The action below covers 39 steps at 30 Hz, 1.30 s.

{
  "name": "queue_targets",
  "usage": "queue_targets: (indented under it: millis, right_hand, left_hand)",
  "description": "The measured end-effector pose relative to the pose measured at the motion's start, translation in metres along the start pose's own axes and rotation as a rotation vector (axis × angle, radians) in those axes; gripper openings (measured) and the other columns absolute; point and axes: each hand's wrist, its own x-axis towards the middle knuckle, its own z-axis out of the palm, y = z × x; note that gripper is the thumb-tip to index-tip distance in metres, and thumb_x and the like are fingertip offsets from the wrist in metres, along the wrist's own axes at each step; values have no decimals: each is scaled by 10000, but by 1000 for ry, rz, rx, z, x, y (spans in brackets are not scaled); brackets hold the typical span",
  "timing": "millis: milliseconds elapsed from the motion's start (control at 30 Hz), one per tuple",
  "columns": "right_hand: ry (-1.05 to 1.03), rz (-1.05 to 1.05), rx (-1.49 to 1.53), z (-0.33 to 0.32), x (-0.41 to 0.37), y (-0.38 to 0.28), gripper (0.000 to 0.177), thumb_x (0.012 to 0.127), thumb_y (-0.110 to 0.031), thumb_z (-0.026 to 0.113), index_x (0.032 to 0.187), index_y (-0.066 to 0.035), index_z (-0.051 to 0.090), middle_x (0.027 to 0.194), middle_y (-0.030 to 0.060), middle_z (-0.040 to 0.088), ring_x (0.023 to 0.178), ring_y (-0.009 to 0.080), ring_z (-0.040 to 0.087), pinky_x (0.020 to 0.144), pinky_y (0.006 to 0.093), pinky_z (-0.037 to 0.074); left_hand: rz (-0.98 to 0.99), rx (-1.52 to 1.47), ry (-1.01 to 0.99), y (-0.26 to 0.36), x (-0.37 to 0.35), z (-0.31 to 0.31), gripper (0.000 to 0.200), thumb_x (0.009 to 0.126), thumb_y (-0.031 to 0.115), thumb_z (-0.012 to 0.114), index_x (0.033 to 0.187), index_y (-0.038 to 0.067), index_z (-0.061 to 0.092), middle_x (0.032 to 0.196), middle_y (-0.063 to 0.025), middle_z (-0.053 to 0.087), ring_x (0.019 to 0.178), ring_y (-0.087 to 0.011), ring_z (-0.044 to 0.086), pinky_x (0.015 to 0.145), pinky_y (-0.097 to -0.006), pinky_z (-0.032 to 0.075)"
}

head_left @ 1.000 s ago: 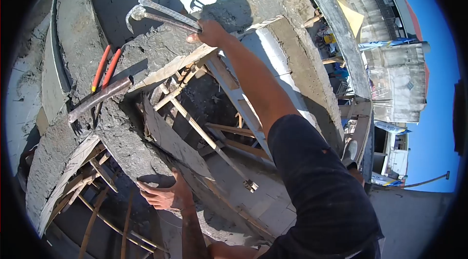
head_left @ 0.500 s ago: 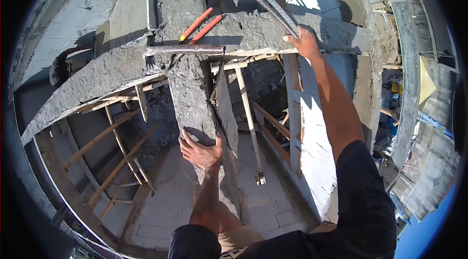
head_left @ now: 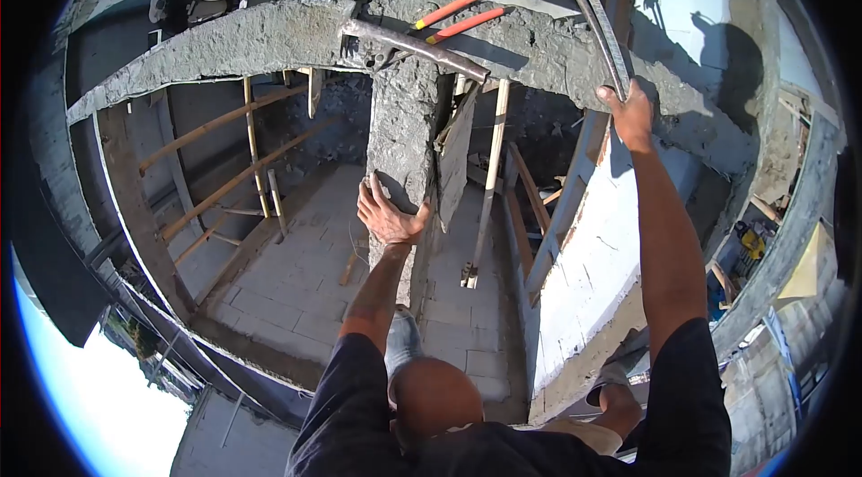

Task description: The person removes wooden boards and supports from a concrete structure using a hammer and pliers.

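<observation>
Head view shows the right hand [head_left: 634, 118] closed around the lower handle of a claw hammer [head_left: 594, 17], whose head is raised at the far side of the cross beam [head_left: 296, 28]. The left hand [head_left: 391, 215] holds no tool; its fingers are spread wide on the near concrete beam [head_left: 401, 131], with the thumb at the right edge. Open bays drop away on both sides of this narrow beam: wooden poles [head_left: 220, 128] span the left one, while a loose-edged board [head_left: 456, 163] and an upright wooden strut [head_left: 490, 181] stand close along its right side. At the junction, red-handled pliers [head_left: 453, 8] lie beside a metal pipe [head_left: 417, 52], which slants over the concrete, its right end reaching the bay's edge. Between the two hands lies the right bay, bordered on its far right by a white block wall [head_left: 588, 270].
</observation>
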Motion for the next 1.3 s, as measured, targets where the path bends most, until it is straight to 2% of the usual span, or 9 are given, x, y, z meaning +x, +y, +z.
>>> queue_targets:
  millis: [333, 433, 467, 567, 633, 733, 800, 967, 1300]
  right_hand:
    - [84, -71, 81, 1, -3, -2, 481, 723, -398, 653, 839, 44, 505, 731, 260, 567, 753, 438, 547, 673, 464, 414]
    - [131, -51, 152, 1, 1, -7, 447, 697, -383, 669, 809, 24, 519, 700, 231, 569, 722, 423, 555, 649, 443, 428]
    - [118, -21, 229, 0, -5, -8, 430, 693, -374, 670, 801, 16, 525, 685, 218, 569, 704, 417, 556, 636, 434, 434]
    - [127, -41, 210, 1, -5, -6, 412, 664, -338, 709, 794, 9, 529, 653, 190, 564, 667, 389, 566, 595, 420, 439]
    - [130, -24, 58, 2, -7, -3, 471, 684, -419, 688, 807, 6, 526, 661, 196, 566, 669, 391, 566, 601, 424, 439]
    - [83, 52, 65, -3, -6, -13, 493, 668, -407, 706, 817, 28, 528, 695, 216, 566, 710, 401, 567, 634, 434, 436]
    - [105, 66, 4, -1, -8, -10, 485, 658, -386, 722, 805, 30, 522, 699, 230, 565, 719, 415, 558, 638, 448, 430]
    - [78, 127, -33, -6, -8, -16, 522, 650, -385, 727, 882, 37, 526, 786, 234, 574, 802, 419, 550, 681, 443, 431]
    - [-12, 192, -17, -14, -7, -22, 579, 652, -381, 728, 958, 67, 526, 853, 258, 571, 845, 418, 553, 724, 432, 437]
  left_hand:
    - [-71, -12, -93, 2, 2, -6, 992, 548, 553, 633, 1317, 69, 237, 1275, -247, 289, 1172, -400, 284, 950, -509, 223]
    - [-191, -159, -216, -7, 10, -11, 933, 627, 596, 586, 1299, 56, 232, 1334, -262, 142, 1229, -418, 173, 978, -536, 141]
    - [-174, -103, -94, -5, 36, -20, 896, 659, 601, 571, 1289, 58, 237, 1350, -266, 80, 1241, -434, 133, 989, -539, 106]
    - [73, -372, 367, -2, 189, -53, 705, 772, 530, 518, 1228, 19, 352, 1348, -213, 193, 1273, -387, 134, 1007, -506, 119]
    - [280, -335, 356, -1, 288, -60, 534, 840, 445, 467, 1158, 16, 441, 1245, -170, 396, 1237, -338, 268, 1008, -461, 176]
    - [545, -110, 181, -11, 367, -24, 407, 866, 411, 436, 1072, 73, 530, 1128, -117, 503, 1151, -292, 379, 993, -442, 201]
    - [399, 65, -121, 4, 369, -26, 360, 869, 401, 434, 936, 82, 589, 988, -84, 557, 1041, -253, 446, 987, -428, 205]
    - [454, 89, 137, 9, 358, -20, 360, 849, 420, 457, 836, 88, 596, 869, -65, 557, 969, -238, 466, 981, -436, 207]
    - [458, 63, 107, 19, 355, -26, 323, 816, 393, 497, 819, 84, 591, 867, -76, 548, 963, -251, 464, 983, -446, 207]
